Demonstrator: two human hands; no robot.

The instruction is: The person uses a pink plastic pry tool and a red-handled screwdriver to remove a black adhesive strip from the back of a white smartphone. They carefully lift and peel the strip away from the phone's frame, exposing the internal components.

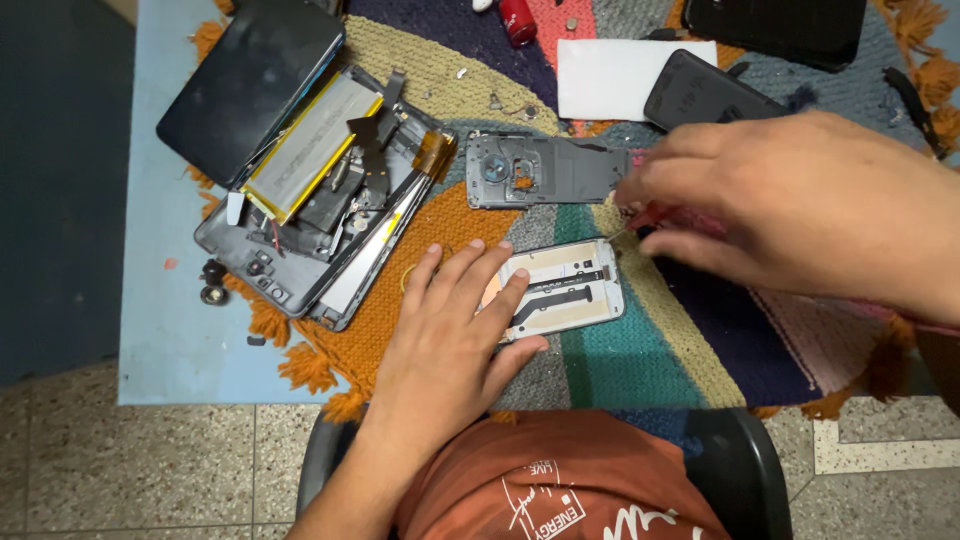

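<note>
An opened phone body lies on a multicoloured woven mat, its pale inner frame and black ribbon strips showing. My left hand rests flat on its left end, fingers spread over it. My right hand is closed on a thin red-handled screwdriver, whose metal tip touches the phone's upper right corner. A grey inner cover plate with a round camera opening lies just beyond the phone.
A dismantled tablet with a silver battery and its dark lid sits at the left on the blue table. A white paper, a black phone back, a red cap and loose screws lie at the back.
</note>
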